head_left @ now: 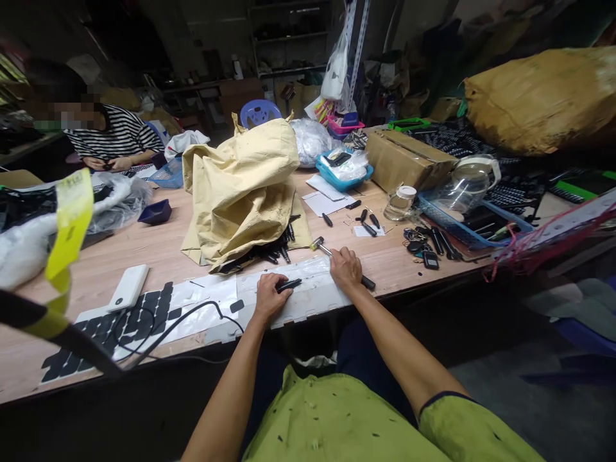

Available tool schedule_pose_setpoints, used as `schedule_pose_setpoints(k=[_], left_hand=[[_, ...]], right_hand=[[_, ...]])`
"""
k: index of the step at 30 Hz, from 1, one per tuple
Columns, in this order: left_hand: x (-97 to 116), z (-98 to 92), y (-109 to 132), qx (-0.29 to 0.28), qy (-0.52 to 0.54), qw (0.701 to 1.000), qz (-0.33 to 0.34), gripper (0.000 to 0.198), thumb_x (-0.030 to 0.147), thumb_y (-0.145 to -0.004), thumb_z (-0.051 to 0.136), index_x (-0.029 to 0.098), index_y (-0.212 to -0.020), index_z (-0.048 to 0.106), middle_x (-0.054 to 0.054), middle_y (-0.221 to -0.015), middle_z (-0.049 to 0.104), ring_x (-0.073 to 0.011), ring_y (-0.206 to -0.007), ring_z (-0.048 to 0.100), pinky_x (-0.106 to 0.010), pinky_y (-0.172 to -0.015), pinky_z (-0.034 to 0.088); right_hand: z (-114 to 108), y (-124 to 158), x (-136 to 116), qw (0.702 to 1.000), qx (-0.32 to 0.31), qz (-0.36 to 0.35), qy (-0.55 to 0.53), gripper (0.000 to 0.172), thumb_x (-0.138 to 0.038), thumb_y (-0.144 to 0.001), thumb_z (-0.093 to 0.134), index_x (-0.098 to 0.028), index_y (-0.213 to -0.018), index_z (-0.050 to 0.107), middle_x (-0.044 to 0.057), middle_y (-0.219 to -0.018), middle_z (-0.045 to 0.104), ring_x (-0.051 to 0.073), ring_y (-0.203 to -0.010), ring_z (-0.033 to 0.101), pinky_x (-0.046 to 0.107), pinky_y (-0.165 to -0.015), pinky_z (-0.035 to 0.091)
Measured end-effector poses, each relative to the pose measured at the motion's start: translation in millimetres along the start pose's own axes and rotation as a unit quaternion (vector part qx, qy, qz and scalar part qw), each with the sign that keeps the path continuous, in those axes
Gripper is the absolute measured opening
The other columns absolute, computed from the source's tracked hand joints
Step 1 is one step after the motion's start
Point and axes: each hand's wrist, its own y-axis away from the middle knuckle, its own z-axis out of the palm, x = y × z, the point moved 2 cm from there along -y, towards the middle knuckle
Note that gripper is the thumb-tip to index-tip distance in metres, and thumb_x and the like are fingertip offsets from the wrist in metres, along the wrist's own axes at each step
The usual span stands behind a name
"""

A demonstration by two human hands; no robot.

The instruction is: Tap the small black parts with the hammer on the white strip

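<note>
My left hand [270,296] is closed around a slim black pen-like piece [290,284], pressed low over a white work surface [308,292] at the table's front edge. My right hand [345,269] grips a small hammer [325,249]. Its yellowish head points away to the left, and the black handle end sticks out beneath my palm. Just beyond both hands, a cream cloth sack [245,186] lies with several similar black pieces [279,251] spilling from its mouth.
At left are a white power bank [129,287] with a cable and sheets of black pads [139,317]. Keys [418,244], a glass jar [399,203], a blue basket [462,221] and a cardboard box [409,160] stand right. A person in stripes [120,131] sits across, far left.
</note>
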Motion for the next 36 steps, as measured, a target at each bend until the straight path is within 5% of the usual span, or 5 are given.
schedule_pose_setpoints(k=[6, 11, 22, 29, 36], left_hand=[[1, 3.9, -1, -0.011, 0.016, 1.0, -0.006, 0.013, 0.021, -0.073, 0.074, 0.027, -0.085, 0.074, -0.002, -0.085, 0.069, -0.0262, -0.095, 0.059, -0.041, -0.09, 0.047], [1, 7.6, -1, 0.024, 0.052, 0.997, -0.046, 0.04, 0.017, -0.07, 0.077, 0.026, -0.108, 0.068, 0.0, -0.088, 0.07, -0.0245, -0.096, 0.061, -0.04, -0.09, 0.047], [3, 11.2, 0, 0.053, 0.06, 0.994, -0.074, 0.05, 0.015, -0.066, 0.079, 0.028, -0.112, 0.064, 0.001, -0.089, 0.067, -0.0237, -0.093, 0.063, -0.038, -0.088, 0.047], [1, 12.7, -2, 0.008, 0.029, 0.999, -0.023, 0.022, 0.017, -0.073, 0.075, 0.028, -0.092, 0.078, -0.001, -0.086, 0.07, -0.0238, -0.096, 0.06, -0.039, -0.09, 0.047], [-2, 13.5, -3, 0.011, 0.013, 1.0, -0.015, 0.02, 0.017, -0.074, 0.074, 0.028, -0.09, 0.081, -0.003, -0.085, 0.069, -0.0241, -0.094, 0.06, -0.04, -0.09, 0.047]], right_hand=[[-13, 32, -9, 0.985, 0.035, -0.039, -0.164, 0.032, -0.023, -0.097, 0.047, -0.024, -0.117, 0.072, 0.008, -0.099, 0.068, 0.023, -0.095, 0.061, 0.033, -0.084, 0.05], [-26, 79, -39, 0.938, 0.003, -0.136, -0.318, 0.034, -0.024, -0.098, 0.045, -0.025, -0.121, 0.071, 0.006, -0.105, 0.073, 0.019, -0.099, 0.068, 0.03, -0.088, 0.055], [-31, 94, -51, 0.957, -0.022, -0.156, -0.242, 0.035, -0.018, -0.095, 0.049, -0.026, -0.12, 0.073, 0.005, -0.095, 0.073, 0.019, -0.09, 0.069, 0.029, -0.082, 0.057], [-25, 97, -44, 0.955, 0.012, -0.132, -0.266, 0.037, -0.018, -0.096, 0.047, -0.026, -0.121, 0.072, 0.005, -0.097, 0.073, 0.018, -0.091, 0.069, 0.028, -0.083, 0.056], [-12, 74, -26, 0.965, 0.037, -0.085, -0.244, 0.036, -0.019, -0.095, 0.049, -0.028, -0.118, 0.074, 0.004, -0.1, 0.073, 0.018, -0.095, 0.067, 0.027, -0.084, 0.054]])
